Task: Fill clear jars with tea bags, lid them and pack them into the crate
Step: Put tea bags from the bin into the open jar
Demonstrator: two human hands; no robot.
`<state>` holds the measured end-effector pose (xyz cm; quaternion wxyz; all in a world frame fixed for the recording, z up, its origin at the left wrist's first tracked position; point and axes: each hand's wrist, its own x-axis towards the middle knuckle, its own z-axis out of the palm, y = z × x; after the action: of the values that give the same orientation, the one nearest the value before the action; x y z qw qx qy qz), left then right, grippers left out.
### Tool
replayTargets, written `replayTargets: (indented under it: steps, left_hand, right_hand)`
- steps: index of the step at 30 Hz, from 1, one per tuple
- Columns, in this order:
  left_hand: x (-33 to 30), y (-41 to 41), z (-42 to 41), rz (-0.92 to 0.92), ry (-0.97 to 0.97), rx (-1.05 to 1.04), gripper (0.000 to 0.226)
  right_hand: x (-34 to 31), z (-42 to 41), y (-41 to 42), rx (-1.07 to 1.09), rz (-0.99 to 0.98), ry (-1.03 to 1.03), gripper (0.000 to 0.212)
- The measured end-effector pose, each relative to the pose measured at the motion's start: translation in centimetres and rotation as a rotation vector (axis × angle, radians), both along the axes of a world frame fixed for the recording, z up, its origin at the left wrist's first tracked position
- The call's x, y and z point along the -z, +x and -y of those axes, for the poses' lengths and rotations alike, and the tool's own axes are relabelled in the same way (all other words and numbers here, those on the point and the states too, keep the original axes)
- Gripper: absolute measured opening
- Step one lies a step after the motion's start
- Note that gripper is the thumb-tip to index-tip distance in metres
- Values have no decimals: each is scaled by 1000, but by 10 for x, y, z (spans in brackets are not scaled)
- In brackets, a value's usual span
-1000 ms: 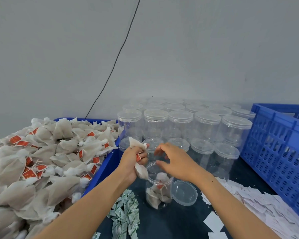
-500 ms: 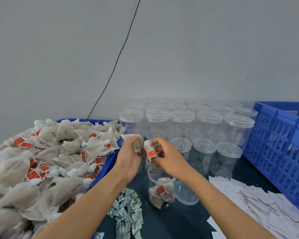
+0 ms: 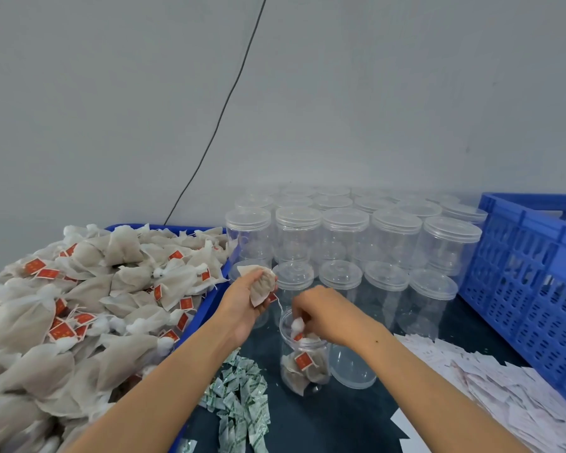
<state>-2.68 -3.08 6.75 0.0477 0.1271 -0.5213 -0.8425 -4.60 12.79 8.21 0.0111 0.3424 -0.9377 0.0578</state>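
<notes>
An open clear jar (image 3: 304, 361) stands on the dark table in front of me, with a few tea bags at its bottom. My right hand (image 3: 324, 313) is at the jar's mouth and pinches the white knotted end of a tea bag (image 3: 297, 325) that hangs into it. Just left and above, my left hand (image 3: 245, 300) grips another tea bag (image 3: 262, 284); a thin string runs from it toward the jar. The jar's lid (image 3: 352, 366) lies on the table to the right of the jar. A big heap of tea bags (image 3: 89, 295) with red tags fills a blue tray on the left.
Several lidded empty jars (image 3: 347, 237) stand in rows behind the open one. A blue slatted crate (image 3: 533, 273) stands at the right. Green-and-white sachets (image 3: 239, 400) lie near the front, and a pile of white paper slips (image 3: 504, 390) at the right front. A black cable runs down the wall.
My right hand has dropped from beside the left hand down to the jar's mouth, carrying a tea bag into it. My left hand has stayed up with its tea bag.
</notes>
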Motion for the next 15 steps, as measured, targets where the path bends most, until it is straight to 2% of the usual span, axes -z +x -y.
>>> replayTargets:
  steps: [3, 7, 9, 13, 15]
  left_hand:
    - [-2, -1, 3, 8, -2, -7, 15]
    - [-5, 1, 4, -14, -1, -26, 14]
    - [-10, 3, 4, -32, -48, -60, 20]
    - [-39, 7, 26, -65, -431, -193, 29]
    - [-59, 16, 51, -142, -701, -315, 17]
  right_hand:
    - [4, 7, -1, -22, 166, 95, 38]
    - [-5, 12, -6, -23, 296, 118, 41]
    - [-11, 13, -6, -3, 280, 32, 37]
    - [-17, 7, -1, 7, 121, -101, 37]
    - [-19, 2, 3, 2, 64, -160, 36]
